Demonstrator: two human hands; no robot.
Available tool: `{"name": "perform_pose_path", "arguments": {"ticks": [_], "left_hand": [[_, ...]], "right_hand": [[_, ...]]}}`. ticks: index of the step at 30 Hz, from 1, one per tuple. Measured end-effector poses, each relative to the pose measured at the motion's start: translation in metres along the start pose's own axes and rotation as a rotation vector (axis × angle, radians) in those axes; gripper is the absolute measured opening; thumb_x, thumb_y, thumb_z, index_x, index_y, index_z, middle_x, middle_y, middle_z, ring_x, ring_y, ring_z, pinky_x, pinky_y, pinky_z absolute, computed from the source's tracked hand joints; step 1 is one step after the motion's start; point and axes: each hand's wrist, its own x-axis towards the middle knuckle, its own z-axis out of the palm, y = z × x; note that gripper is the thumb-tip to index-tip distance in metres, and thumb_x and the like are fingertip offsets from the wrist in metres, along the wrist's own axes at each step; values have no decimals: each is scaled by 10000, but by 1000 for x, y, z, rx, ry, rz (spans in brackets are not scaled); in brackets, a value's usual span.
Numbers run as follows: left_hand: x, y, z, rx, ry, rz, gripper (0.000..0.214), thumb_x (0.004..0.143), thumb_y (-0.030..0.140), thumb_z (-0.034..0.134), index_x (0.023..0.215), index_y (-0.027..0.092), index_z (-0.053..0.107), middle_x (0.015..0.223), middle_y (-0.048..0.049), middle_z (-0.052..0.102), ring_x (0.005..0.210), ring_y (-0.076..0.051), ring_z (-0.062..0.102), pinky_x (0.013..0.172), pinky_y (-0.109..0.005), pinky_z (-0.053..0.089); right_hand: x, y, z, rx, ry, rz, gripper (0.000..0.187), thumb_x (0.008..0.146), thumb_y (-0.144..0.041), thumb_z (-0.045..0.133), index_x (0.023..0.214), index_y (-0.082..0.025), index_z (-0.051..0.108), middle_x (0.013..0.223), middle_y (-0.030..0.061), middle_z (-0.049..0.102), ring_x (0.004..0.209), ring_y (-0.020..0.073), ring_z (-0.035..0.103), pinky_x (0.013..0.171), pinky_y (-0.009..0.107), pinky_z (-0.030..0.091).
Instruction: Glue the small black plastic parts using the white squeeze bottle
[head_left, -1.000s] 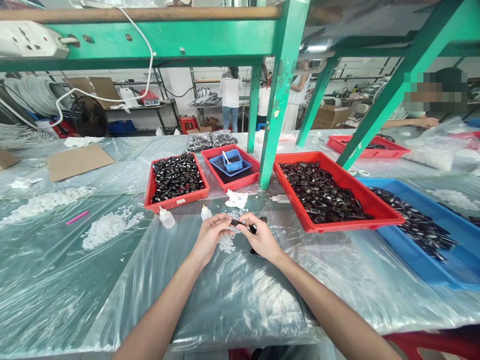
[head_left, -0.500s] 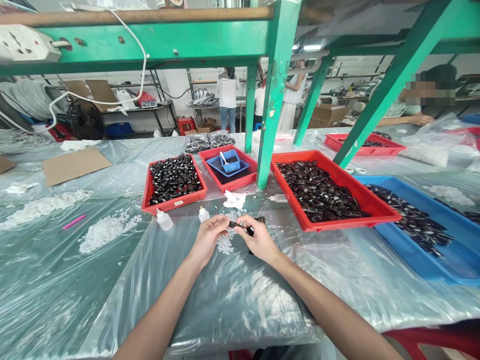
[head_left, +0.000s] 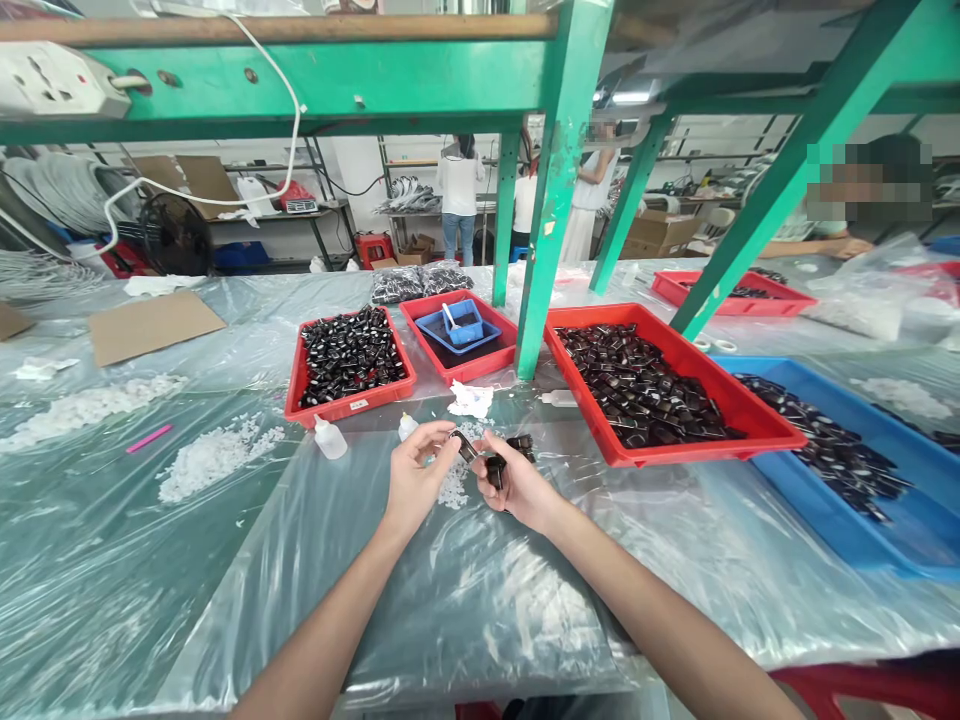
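Since half a second ago the two parts have come apart: they were held in one line between the hands and now sit at an angle to each other.

Left hand [head_left: 416, 480]: palm turned inward, thumb and forefinger pinching one slim black part [head_left: 465, 445], tilted, just above the plastic sheet [head_left: 465, 600]. Other fingers curled loosely.

Right hand [head_left: 521, 488]: thumb and fingers closed on one stubby black part [head_left: 495, 470], wrist bent toward the left hand. The two parts are almost touching; contact cannot be told.

Both forearms reach forward, converging.

Counts:
- Loose black pieces [head_left: 522, 444] just beyond the right hand; number unclear.
- White granules [head_left: 453, 487], one small heap between and under the hands.
- Dropper bottles: two beyond the left hand [head_left: 330, 437] [head_left: 407, 427], one beyond the right [head_left: 559, 398].
- Red trays of black parts: one beyond the left hand [head_left: 345, 408], one beyond and right of the right hand [head_left: 697, 445].
- Blue tray [head_left: 885, 545], one, well right of the right hand.
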Motion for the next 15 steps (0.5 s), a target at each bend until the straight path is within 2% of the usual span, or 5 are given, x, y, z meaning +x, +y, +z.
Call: {"name": "perform_pose_path", "arguments": {"ticks": [2,4,7,11,15], "left_hand": [[-1,3,0,62,-62,51,245,864,348,710,1061,203,712,859,-30,722,760,-162,633,738,-288,500],[-2,6,0,135,-136,106,276,869,318,702,1126,217,702,946,-39,738,812,-169,639,767,-294,496],[-1,7,-2,216,-142,159,266,890,303,674,1142,220,694,1027,-52,739,927,-191,646,817,-301,484],[3,2,-6,260,-69,114,184,930,333,620,1036,209,705,965,-43,736,852,-174,639,770,-287,477],[3,0,-6,308,-67,99,165,931,330,611,998,217,711,927,-28,731,760,-155,596,725,-274,475]], "right_hand": [[1,1,1,53,22,62,394,843,-586,684,903,-210,584,663,-35,586,475,106,509,354,191,248],[2,3,2,77,21,95,370,861,-559,678,876,-201,586,688,-19,618,508,114,553,362,184,270],[1,0,1,97,25,36,326,813,-444,773,824,-187,574,658,-43,578,485,73,503,373,158,273],[-3,-24,-12,142,50,-110,378,738,-359,849,741,-192,510,594,-84,468,424,38,361,332,144,199],[-5,-50,-29,219,73,-179,333,778,-392,802,767,-198,531,625,-62,505,438,56,396,307,146,231]]}}
